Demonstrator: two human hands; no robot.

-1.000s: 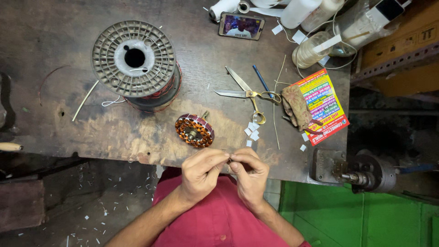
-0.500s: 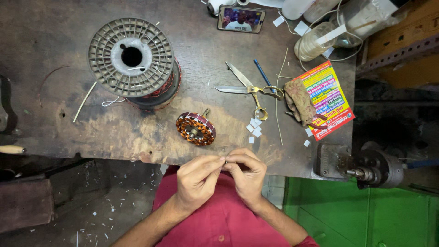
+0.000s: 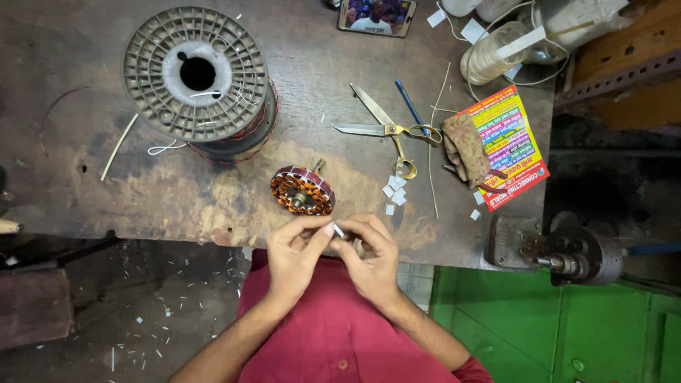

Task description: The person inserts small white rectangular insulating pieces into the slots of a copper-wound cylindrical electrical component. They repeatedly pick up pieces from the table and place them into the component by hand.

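Head view looks straight down on a worn wooden bench (image 3: 142, 198), with both hands meeting just off its near edge, over the red shirt (image 3: 340, 333). The left hand (image 3: 294, 259) and right hand (image 3: 369, 259) pinch a small white slip of paper (image 3: 338, 230) between thumb and fingertips — each hand closed on one end of it, the slip standing tilted between them. Compared with half a second ago and a second ago, the hands sit in the same spot with the fingers slightly reworked; the slip now shows more plainly between the fingertips, which suggests it is being folded or shaped rather than set down.

Just beyond the hands, near the near edge, lies a round motor winding (image 3: 301, 190) of copper wire, untouched. A few more white paper slips (image 3: 394, 190) are scattered to its right, beside the handles of a pair of scissors (image 3: 386, 131) lying open toward the middle of the bench. A blue pen (image 3: 410, 103) rests against the scissors. A large grey wire spool (image 3: 198, 74) stands toward the far left — a phone (image 3: 376, 14) lies at the far edge, and a colourful printed packet (image 3: 511, 142) with a cloth pouch (image 3: 464, 145) sits by the right edge.
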